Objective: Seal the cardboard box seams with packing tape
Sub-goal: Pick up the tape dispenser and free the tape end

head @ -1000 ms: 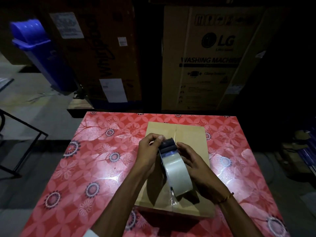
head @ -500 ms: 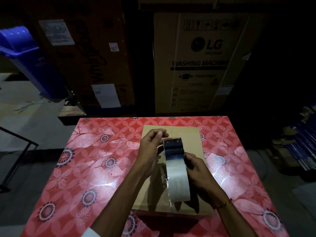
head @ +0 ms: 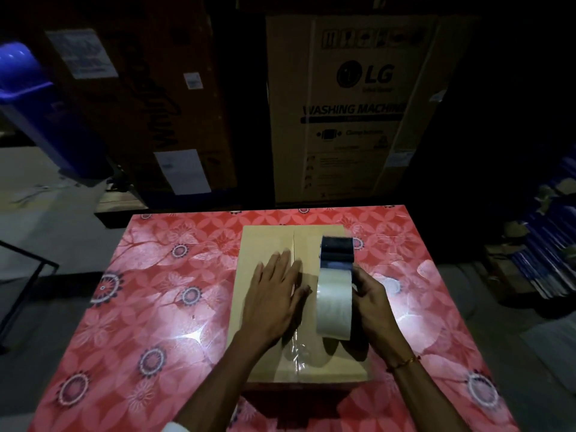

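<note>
Two bare hands work over a cardboard box (head: 268, 307) that lies flat near the middle of the tabletop (head: 149, 307), closer to its far edge and slightly toward the right edge. The tabletop is covered in a glossy red floral cloth. The box's two top flaps meet in a centre seam (head: 294, 247) running from the far edge toward the near edge. The left hand (head: 274, 296) rests palm down on the left flap, its fingers (head: 280, 260) flat and slightly spread, their tips just beside the seam. The right hand (head: 372, 302) is wrapped around the handle side of a tape dispenser (head: 337, 255), its fingers curled closed on it. The dispenser stands upright over the right flap, its dark head pointing toward the far edge, with a roll of clear packing tape (head: 334, 302) mounted on it. A wrinkled strip of clear tape (head: 297, 350) already lies along the near part of the seam, reaching the near edge of the box. A thin red bracelet (head: 403, 363) circles the right wrist. Beyond the tabletop stands a large washing-machine carton (head: 352, 113), and a blue bin (head: 40, 113) stands at the far left.
</note>
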{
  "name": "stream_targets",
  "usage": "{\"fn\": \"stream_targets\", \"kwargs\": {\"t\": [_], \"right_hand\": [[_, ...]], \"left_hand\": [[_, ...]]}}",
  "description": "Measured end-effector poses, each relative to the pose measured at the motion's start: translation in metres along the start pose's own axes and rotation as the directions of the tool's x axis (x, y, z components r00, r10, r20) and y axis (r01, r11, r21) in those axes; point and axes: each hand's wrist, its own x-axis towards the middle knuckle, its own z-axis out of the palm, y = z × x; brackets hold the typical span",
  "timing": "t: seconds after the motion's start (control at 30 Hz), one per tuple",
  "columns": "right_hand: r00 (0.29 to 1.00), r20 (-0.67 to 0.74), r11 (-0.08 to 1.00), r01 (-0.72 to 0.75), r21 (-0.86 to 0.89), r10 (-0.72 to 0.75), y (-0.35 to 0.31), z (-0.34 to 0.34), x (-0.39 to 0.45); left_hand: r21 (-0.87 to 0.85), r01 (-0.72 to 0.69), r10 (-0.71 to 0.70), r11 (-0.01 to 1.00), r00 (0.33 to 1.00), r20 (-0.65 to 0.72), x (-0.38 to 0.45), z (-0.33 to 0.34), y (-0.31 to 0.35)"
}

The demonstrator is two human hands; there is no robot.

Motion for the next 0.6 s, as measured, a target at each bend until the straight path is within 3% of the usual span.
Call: {"fn": "stream_targets", "kwargs": {"t": [0.2, 0.4, 0.53, 0.6], "right_hand": [[0.999, 0.043, 0.998, -0.03, 0.062, 0.028, 0.008, 0.04, 0.016], [0.986, 0.153, 0.998, -0.064, 0.009, 0.062, 0.007, 0.089, 0.032], [0.987, 0.149, 0.998, -0.06, -0.018, 0.062, 0.006, 0.101, 0.033], [0.991, 0.12, 0.999, -0.052, 0.008, 0.051, 0.006, 0.099, 0.03]], "left_hand": [[0.04, 0.074, -0.072, 0.996, 0.997, -0.029, -0.008, -0.012, -0.039], [0.029, 0.143, -0.14, 0.989, 0.988, -0.068, -0.021, -0.032, -0.086], [-0.067, 0.183, -0.19, 0.981, 0.973, -0.128, -0.015, -0.052, -0.097], [-0.219, 0.214, -0.257, 0.952, 0.946, -0.197, -0.005, -0.067, -0.089]]}}
